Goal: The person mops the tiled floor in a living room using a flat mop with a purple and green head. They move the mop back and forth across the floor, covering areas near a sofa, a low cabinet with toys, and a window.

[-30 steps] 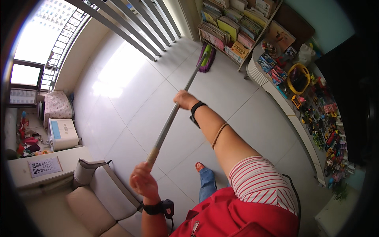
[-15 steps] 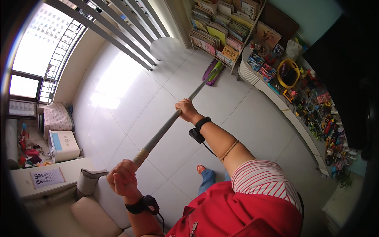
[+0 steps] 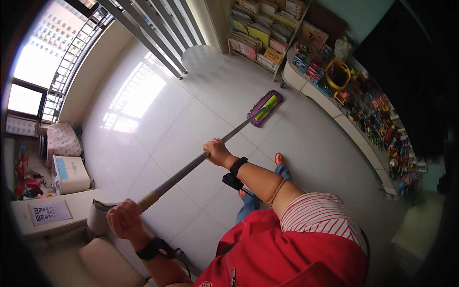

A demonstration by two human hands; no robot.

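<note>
A flat mop with a grey pole (image 3: 181, 172) slants across the view. Its purple fringed head (image 3: 258, 119) lies flat on the tiled floor, with a green plate (image 3: 271, 102) on top. My left hand (image 3: 125, 220) is closed round the pole's top end, just behind a tan wrapped grip (image 3: 148, 201). Further down the pole, my right hand (image 3: 218, 152) grips it in a fist. Each wrist wears a black strap with a small box and cable.
A rack of books (image 3: 265, 33) stands at the far side. Along the right runs a low white cabinet (image 3: 330, 107) crowded with toys and a yellow basket (image 3: 338, 75). Grey slats (image 3: 148, 43) rise at the far left. Near left are a sofa (image 3: 110, 260) and a white box (image 3: 71, 174).
The mop head has come back from beneath the book rack, toward me and slightly right. Both hands have shifted left and nearer, still on the pole. A second foot now shows.
</note>
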